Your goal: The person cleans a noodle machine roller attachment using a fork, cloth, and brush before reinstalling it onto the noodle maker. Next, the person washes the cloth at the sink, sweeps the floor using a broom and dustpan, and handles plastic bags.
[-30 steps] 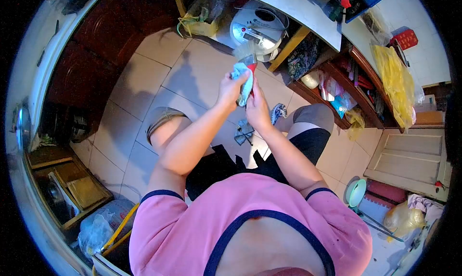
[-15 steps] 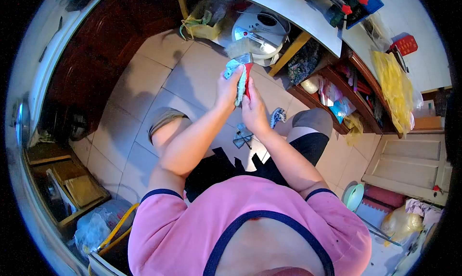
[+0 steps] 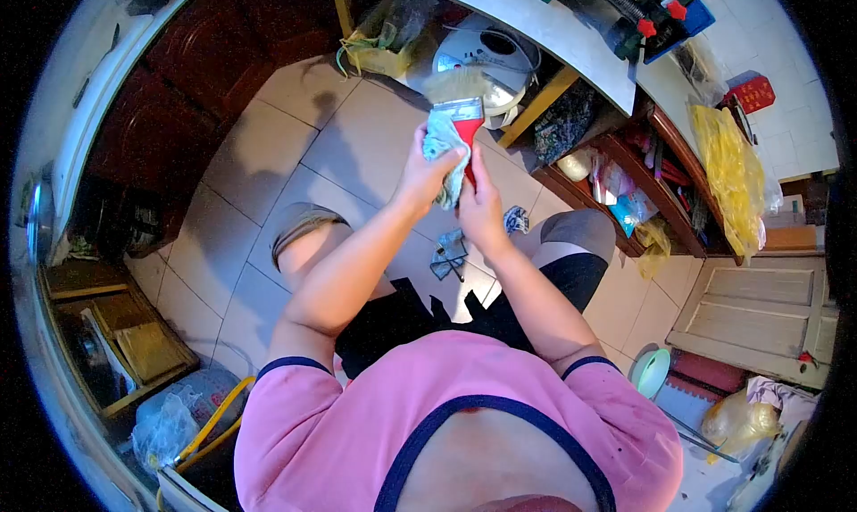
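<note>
Head view, centre: your left grip (image 3: 423, 174) is clenched on a pale blue-green cloth (image 3: 444, 139), the thumb lying across its folds. The cloth rests against the side of a paintbrush (image 3: 469, 130) and hangs down beside its handle. Your right grip (image 3: 483, 213) grasps the lower part of that red handle, fingers wrapped around it. The paintbrush is held in front of you, out beyond your knees, above the tiled floor (image 3: 268, 155); its metal band and pale bristles point away from you. The bristles look blurred, so you cannot fairly judge their condition here.

Below the hands, on the floor between your legs, lies a grey-blue item (image 3: 449, 253) too unclear to name; a patterned item (image 3: 516, 219) sits just beside your right knee in the view.

Beyond the bristles, a white round appliance (image 3: 478, 43) stands beneath the white tabletop (image 3: 553, 21), with a yellowish bag (image 3: 379, 57) to its left. Upon the tabletop, at the upper right, you see tools with red knobs (image 3: 647, 28). To the right, a wooden shelf unit (image 3: 665, 195) holds packed oddments, with a yellow plastic bag (image 3: 728, 168) draped over its edge. Lower right, near the pale cabinet door (image 3: 754, 302), stands a light green basin (image 3: 650, 372).
</note>
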`<state>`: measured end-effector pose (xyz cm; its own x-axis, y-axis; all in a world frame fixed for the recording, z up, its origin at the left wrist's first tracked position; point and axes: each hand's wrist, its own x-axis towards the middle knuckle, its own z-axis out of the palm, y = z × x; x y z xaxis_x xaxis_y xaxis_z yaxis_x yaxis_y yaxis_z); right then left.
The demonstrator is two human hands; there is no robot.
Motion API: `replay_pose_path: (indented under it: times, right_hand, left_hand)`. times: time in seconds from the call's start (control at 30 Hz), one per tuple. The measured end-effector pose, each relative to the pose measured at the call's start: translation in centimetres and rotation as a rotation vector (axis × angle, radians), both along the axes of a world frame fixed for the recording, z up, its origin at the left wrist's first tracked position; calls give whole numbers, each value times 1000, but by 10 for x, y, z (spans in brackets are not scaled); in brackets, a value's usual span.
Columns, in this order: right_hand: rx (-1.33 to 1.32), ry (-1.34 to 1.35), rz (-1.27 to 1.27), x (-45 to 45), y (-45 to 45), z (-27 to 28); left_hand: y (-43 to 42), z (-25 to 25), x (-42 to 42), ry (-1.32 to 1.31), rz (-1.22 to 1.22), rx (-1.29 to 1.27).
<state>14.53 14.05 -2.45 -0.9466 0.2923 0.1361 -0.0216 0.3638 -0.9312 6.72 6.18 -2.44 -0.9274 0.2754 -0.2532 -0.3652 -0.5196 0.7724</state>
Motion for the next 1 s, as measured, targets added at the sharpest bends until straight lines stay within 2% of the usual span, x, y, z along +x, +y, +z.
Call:
replay_pose_path:
  times: [0.03,0.07,0.17,0.23,0.3,0.37,0.4,0.47,0.63,0.73,0.8,0.83,0.9,0.93,1.0]
  right_hand:
    - [-140,-104,-25,-3,7,0]
    - [-138,-106,-22,-2,10,-2]
    - [-180,-110,6,1,1,-1]
    - [-87,-46,66,4,-6,-3]
    - [-56,-28,107,4,-9,4]
    - [-556,-153,170,1,-3,22]
    - [-695,-119,145,0,-3,31]
    - [-748,-88,148,-1,-2,38]
    - [-803,-24,122,-1,-2,39]
    - [-665,-19,102,0,2,29]
    - [-360,-10,74,-2,4,19]
    - [-362,-11,71,-6,7,12]
    - [387,380,2,-13,9,7]
    - [386,377,2,-10,7,11]
    - [334,3,16,-1,0,23]
  left_hand:
    - [4,2,6,136,33,-6]
    - [7,3,8,274,65,-12]
    - [2,9,6,197,112,-152]
    - [-4,8,-1,151,125,-96]
    - [-10,9,-3,116,120,-173]
    - [-11,-6,-13,89,141,-127]
    - [-14,-5,-15,-6,97,47]
    - [-9,-5,-21,-195,36,307]
    - [-18,5,-11,-153,-156,380]
    - [-17,13,-6,-176,-151,341]
    - [-13,18,-1,-179,-62,278]
    - [-10,15,2,-181,-65,275]
    - [-1,6,8,48,14,54]
    - [3,4,13,269,61,-77]
    - [1,0,12,292,49,-173]
